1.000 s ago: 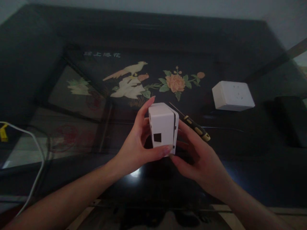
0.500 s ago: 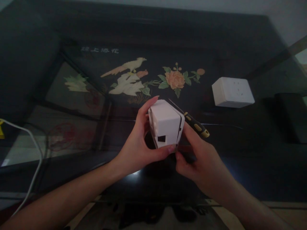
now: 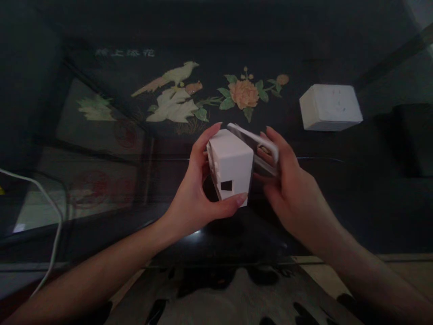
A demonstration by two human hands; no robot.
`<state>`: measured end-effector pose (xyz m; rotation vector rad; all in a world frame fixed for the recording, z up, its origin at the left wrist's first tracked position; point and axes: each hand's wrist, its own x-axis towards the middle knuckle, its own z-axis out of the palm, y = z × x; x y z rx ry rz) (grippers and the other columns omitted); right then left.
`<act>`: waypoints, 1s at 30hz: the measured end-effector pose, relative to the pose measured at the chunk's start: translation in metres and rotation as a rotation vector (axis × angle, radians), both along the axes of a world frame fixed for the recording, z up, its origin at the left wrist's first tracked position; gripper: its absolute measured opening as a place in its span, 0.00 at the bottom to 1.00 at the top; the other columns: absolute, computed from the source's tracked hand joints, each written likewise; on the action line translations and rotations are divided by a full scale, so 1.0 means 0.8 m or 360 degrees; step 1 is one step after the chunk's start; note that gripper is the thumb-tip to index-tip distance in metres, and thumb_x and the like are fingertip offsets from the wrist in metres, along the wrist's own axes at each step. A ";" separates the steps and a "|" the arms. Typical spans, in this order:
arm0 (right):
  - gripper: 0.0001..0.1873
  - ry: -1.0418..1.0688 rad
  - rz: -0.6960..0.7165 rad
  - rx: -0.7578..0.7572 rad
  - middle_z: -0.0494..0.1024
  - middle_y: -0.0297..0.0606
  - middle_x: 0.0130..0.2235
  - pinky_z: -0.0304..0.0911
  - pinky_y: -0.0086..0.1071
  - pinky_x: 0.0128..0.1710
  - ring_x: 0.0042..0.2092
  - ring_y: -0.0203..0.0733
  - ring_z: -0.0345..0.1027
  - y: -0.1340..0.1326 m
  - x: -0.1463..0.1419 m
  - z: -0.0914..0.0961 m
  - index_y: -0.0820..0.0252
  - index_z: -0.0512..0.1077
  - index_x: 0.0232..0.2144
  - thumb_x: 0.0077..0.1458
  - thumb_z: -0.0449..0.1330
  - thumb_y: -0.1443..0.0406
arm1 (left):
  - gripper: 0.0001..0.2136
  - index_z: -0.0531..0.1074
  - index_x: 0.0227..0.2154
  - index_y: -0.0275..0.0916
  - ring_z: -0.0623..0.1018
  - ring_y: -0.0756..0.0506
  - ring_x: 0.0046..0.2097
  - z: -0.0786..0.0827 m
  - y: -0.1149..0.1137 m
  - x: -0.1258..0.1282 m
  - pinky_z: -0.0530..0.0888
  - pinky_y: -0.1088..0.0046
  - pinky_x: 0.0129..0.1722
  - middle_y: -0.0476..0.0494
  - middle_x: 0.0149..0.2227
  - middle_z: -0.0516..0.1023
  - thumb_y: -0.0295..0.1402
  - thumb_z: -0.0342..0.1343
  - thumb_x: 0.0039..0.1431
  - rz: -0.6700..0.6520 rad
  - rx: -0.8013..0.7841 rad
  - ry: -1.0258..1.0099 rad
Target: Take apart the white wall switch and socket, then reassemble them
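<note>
The left hand [image 3: 198,194] curls round the white box [image 3: 236,160] over the worktop's [image 3: 372,212] near middle; the right hand [image 3: 297,194], partly curled, holds the white cover [image 3: 272,148] just right; a loose rim grip could drop it.

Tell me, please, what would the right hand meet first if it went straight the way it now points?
Probably the white box in the left hand: the right hand points toward it, with the white cover leading. Depth between them is unclear.
</note>
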<state>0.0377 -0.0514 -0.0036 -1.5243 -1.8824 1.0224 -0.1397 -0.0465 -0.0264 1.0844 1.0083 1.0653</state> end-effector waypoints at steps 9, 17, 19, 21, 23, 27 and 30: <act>0.34 0.0287 0.0223 -0.0129 0.66 0.37 0.65 0.57 0.50 0.66 0.65 0.50 0.61 0.007 0.007 0.007 0.53 0.55 0.67 0.59 0.52 0.72 | 0.51 0.46 0.67 0.53 0.75 0.39 0.55 0.000 0.005 -0.007 0.73 0.64 0.55 0.45 0.56 0.72 0.31 0.72 0.46 -0.0024 -0.0074 -0.0034; 0.23 0.1002 -0.0119 -0.0523 0.77 0.36 0.56 0.72 0.42 0.56 0.58 0.43 0.71 0.016 0.009 -0.002 0.49 0.64 0.58 0.63 0.53 0.70 | 0.51 0.44 0.67 0.56 0.76 0.38 0.53 0.004 0.013 -0.013 0.76 0.61 0.52 0.44 0.56 0.72 0.40 0.73 0.46 0.0091 -0.0290 -0.0248; 0.21 0.1143 -0.0175 -0.0565 0.79 0.36 0.52 0.73 0.42 0.55 0.57 0.41 0.72 0.018 0.010 -0.008 0.50 0.65 0.57 0.64 0.53 0.70 | 0.50 0.48 0.65 0.54 0.77 0.36 0.52 0.006 0.015 -0.016 0.77 0.60 0.50 0.44 0.53 0.74 0.42 0.74 0.43 0.0160 -0.0358 -0.0266; 0.19 0.1234 -0.0207 -0.0587 0.80 0.35 0.50 0.73 0.42 0.54 0.56 0.41 0.72 0.019 0.010 -0.011 0.50 0.66 0.56 0.64 0.54 0.69 | 0.48 0.53 0.62 0.52 0.77 0.35 0.53 0.008 0.017 -0.018 0.77 0.59 0.49 0.44 0.51 0.75 0.43 0.75 0.40 0.0224 -0.0427 -0.0288; 0.19 0.1274 -0.0221 -0.0596 0.80 0.36 0.50 0.73 0.43 0.54 0.56 0.41 0.73 0.019 0.010 -0.013 0.50 0.67 0.56 0.64 0.55 0.69 | 0.44 0.58 0.58 0.49 0.76 0.34 0.53 0.010 0.020 -0.021 0.77 0.58 0.50 0.43 0.51 0.76 0.43 0.75 0.38 0.0245 -0.0505 -0.0321; 0.19 0.1237 -0.0262 -0.0549 0.80 0.37 0.49 0.72 0.45 0.55 0.55 0.43 0.73 0.020 0.012 -0.013 0.51 0.68 0.55 0.63 0.56 0.69 | 0.43 0.60 0.59 0.46 0.75 0.34 0.55 0.014 0.025 -0.024 0.75 0.58 0.54 0.40 0.53 0.75 0.39 0.75 0.39 0.0278 -0.0568 -0.0339; 0.21 0.1152 -0.0283 -0.0470 0.80 0.37 0.47 0.72 0.46 0.55 0.54 0.43 0.74 0.022 0.013 -0.015 0.52 0.67 0.56 0.61 0.56 0.69 | 0.50 0.54 0.64 0.53 0.75 0.37 0.54 0.018 0.027 -0.026 0.76 0.63 0.51 0.45 0.53 0.74 0.33 0.76 0.38 0.0294 -0.0438 -0.0267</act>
